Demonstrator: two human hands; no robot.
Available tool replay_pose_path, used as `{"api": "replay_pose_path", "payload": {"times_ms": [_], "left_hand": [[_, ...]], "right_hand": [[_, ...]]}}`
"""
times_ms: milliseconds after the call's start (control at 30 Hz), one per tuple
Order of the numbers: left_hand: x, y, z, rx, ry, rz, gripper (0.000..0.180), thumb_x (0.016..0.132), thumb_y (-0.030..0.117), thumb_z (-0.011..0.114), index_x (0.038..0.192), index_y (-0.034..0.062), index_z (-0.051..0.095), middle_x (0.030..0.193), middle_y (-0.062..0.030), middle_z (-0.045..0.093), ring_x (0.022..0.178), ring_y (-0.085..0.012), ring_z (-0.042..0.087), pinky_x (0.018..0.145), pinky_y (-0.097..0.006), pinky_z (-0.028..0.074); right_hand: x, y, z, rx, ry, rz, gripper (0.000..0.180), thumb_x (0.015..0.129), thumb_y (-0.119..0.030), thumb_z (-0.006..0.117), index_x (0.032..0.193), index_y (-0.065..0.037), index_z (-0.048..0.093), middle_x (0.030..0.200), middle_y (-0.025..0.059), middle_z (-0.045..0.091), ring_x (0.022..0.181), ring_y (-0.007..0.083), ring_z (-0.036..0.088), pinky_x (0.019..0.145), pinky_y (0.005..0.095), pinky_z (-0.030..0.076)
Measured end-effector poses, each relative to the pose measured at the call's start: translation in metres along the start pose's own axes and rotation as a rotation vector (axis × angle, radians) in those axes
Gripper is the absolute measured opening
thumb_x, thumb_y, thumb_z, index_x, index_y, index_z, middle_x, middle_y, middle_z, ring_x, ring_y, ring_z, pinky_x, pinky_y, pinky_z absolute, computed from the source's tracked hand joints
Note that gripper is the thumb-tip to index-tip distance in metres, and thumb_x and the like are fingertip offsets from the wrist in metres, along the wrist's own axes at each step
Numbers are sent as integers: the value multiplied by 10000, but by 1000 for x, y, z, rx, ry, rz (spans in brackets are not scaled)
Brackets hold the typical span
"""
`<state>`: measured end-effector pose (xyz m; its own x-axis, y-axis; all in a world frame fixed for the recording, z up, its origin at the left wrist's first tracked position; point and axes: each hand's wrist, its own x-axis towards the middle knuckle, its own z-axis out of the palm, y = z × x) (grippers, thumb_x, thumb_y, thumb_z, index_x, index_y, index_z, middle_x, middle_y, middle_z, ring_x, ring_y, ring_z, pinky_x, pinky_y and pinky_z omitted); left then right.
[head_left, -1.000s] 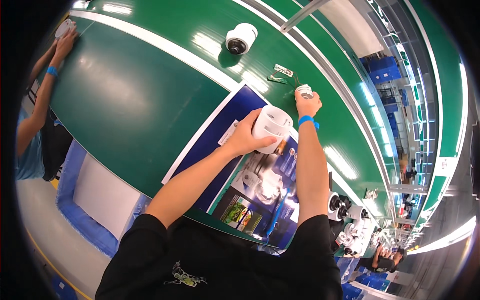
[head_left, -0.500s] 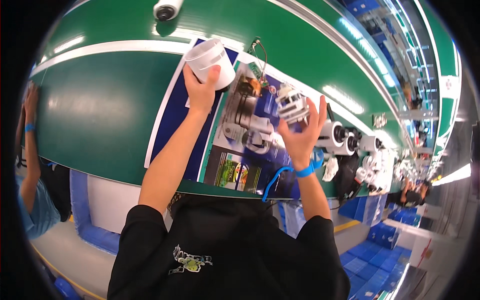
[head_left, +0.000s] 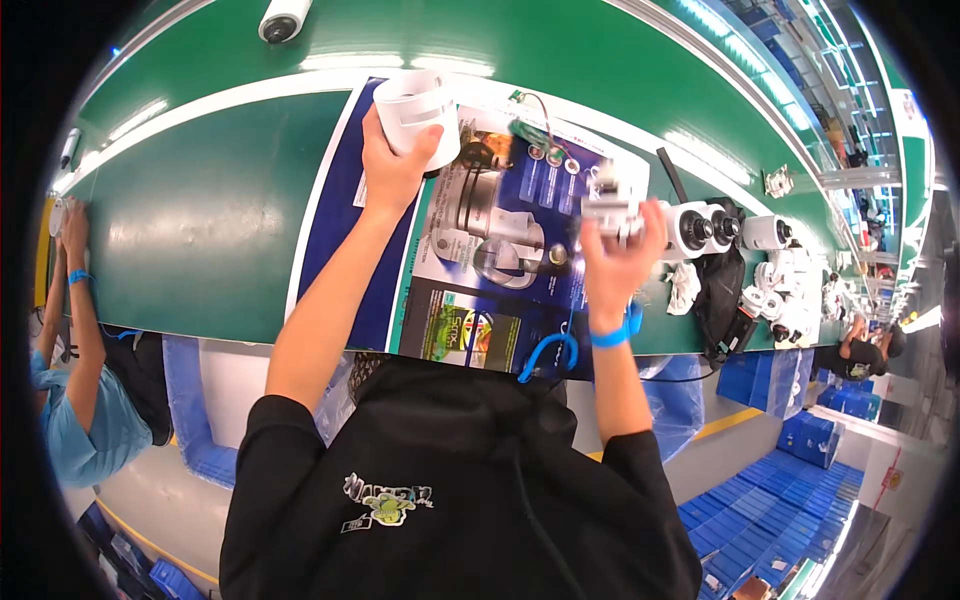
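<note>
My left hand (head_left: 392, 172) is wrapped round a white cylindrical housing (head_left: 418, 115), its open end tilted up and away. Over the right part of a printed poster sheet (head_left: 500, 215), my right hand (head_left: 618, 262) pinches a white plastic bracket-like part (head_left: 610, 205); motion smears both the part and the fingertips. A small green circuit board (head_left: 527, 132) with thin wires lies near the sheet's far edge, between the two hands. A blue wristband (head_left: 610, 338) with a coiled blue cord (head_left: 550, 352) is on my right wrist.
White camera-like units with black lenses (head_left: 690, 230) stand right of my right hand, beside a crumpled white wipe (head_left: 683, 288) and a black bag (head_left: 718, 300). Another white unit (head_left: 284, 18) lies at the far left. A co-worker's arm (head_left: 82, 330) reaches the bench at left.
My right hand has closed its fingers on the white bracket part and shifted slightly right and nearer. My left hand still holds the housing, now a little more upright. The view has turned slightly.
</note>
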<state>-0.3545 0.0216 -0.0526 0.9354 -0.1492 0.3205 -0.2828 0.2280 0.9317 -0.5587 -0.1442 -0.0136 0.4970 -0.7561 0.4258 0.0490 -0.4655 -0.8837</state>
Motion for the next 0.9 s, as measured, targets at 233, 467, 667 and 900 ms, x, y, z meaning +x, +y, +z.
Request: {"api": "replay_pose_path", "payload": {"times_ms": [233, 467, 667, 900], "left_hand": [[1, -3, 8, 4, 9, 34, 739, 744, 236, 791, 1298, -44, 390, 1186, -152, 553, 1063, -205, 562, 916, -327, 461], [-6, 6, 1, 97, -50, 18, 753, 719, 311, 797, 1278, -38, 432, 1162, -166, 569, 1054, -235, 582, 904, -344, 468], [-5, 13, 3, 86, -118, -12, 752, 716, 358, 789, 1273, -21, 455, 1145, -163, 590, 1039, -239, 598, 889, -348, 479], [0, 0, 4, 16, -40, -16, 768, 717, 322, 811, 1273, -41, 426, 1130, -155, 598, 1023, -205, 595, 877, -330, 482]], "right_hand": [[149, -29, 99, -144, 146, -397, 692, 634, -101, 805, 1223, 1, 457, 1274, 184, 345, 1119, 253, 467, 833, 345, 529], [197, -62, 98, 192, 69, -416, 762, 664, -119, 836, 1276, 22, 404, 1259, 159, 355, 1044, 255, 540, 745, 320, 546], [203, -69, 70, 329, 24, -342, 726, 690, -31, 792, 1271, 40, 362, 1252, 174, 394, 1090, 267, 541, 786, 322, 564], [91, -78, 0, 272, -152, -121, 666, 808, 39, 654, 1360, 48, 282, 1233, 163, 477, 1058, 253, 588, 894, 340, 517]]}}
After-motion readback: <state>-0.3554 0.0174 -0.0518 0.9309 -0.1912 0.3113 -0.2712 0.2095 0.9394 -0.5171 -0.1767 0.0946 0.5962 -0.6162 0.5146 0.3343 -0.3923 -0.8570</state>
